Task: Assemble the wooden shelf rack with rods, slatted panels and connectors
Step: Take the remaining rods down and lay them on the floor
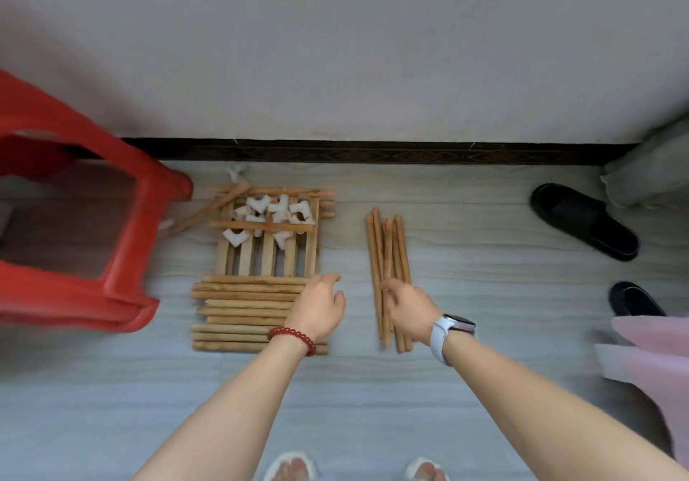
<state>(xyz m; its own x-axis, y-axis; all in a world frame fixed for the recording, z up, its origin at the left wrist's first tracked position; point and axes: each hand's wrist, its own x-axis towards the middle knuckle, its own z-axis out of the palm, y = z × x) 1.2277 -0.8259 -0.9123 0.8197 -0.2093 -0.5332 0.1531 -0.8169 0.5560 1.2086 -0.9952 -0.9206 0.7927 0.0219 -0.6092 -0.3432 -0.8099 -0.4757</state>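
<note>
Bare forearms, red bead bracelet [292, 339] on left wrist, white-strapped watch [449, 333] on right

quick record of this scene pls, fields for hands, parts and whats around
left hand: open, over row of sideways rods
right hand: fingers at upright rod bundle; grip unclear
slatted panel: flat on floor, white connectors piled on it
nearby: red stool at left, black slippers at right

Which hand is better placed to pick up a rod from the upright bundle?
The right hand: its fingers already reach over the bundle of rods. The left hand hovers over the sideways rods instead.
</note>
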